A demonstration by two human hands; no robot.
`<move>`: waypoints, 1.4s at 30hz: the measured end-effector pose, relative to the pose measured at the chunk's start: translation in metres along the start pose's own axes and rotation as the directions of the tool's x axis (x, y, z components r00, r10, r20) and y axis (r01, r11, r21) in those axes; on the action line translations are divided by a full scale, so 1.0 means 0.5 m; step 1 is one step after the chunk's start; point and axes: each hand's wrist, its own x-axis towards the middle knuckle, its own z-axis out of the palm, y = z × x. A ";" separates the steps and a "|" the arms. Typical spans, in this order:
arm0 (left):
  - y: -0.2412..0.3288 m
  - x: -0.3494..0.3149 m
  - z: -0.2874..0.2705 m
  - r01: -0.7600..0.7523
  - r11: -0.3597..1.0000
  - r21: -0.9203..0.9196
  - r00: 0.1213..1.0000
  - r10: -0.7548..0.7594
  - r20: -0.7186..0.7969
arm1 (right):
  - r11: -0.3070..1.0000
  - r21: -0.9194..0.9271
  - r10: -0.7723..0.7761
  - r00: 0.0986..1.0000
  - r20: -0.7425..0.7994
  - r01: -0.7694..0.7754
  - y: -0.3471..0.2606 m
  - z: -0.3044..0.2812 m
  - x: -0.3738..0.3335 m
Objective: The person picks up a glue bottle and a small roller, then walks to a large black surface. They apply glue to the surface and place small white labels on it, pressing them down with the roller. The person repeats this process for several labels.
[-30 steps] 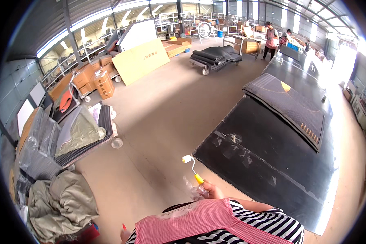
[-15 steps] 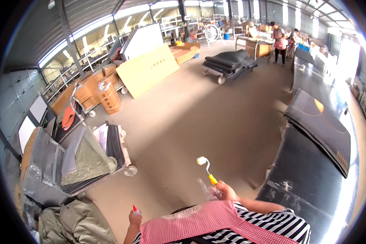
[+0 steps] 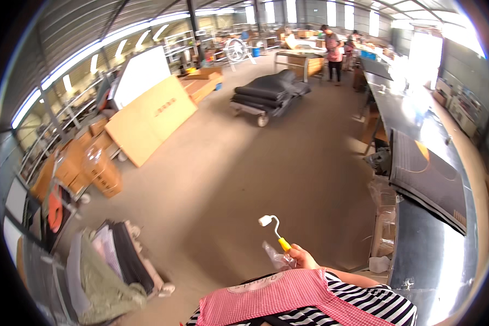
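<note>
My right hand (image 3: 303,257) is closed around the yellow handle of a small paint roller (image 3: 283,244), held out in front of my apron. Its bent wire rises to a short white roller head (image 3: 264,220). A crumpled clear plastic bag (image 3: 277,257) hangs beside the same hand, apparently caught in the fingers. My left hand lies below the picture's lower edge. To my right, dark sheets or mats (image 3: 426,182) with an orange mark lie stacked on a long dark worktable (image 3: 429,261).
A cart of black sheets (image 3: 269,93) stands ahead on the floor. To the left are a tan board (image 3: 152,119), cardboard boxes (image 3: 102,169) and a cart with a greenish cover (image 3: 100,274). Another person (image 3: 333,53) stands at the far end.
My view has turned right, so the surroundings shift left and the worktable runs straighter ahead. My left hand, which held a red-tipped bottle, has dropped out of view. The right hand keeps the roller.
</note>
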 end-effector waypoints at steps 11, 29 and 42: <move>1.294 0.350 0.073 -0.635 0.634 -0.442 0.695 0.718 0.032 | 0.901 -0.063 -0.423 0.837 -0.347 0.429 -0.228 -0.193 0.243; 1.698 0.439 0.515 -0.473 0.753 0.458 0.857 0.273 0.438 | 0.426 -0.818 -0.756 0.649 -0.086 0.387 -0.984 -0.433 0.831; 3.105 0.126 1.081 -0.888 0.369 -0.274 0.199 0.845 0.496 | 0.675 -0.143 -0.625 0.459 -0.632 0.724 -1.437 -0.657 1.086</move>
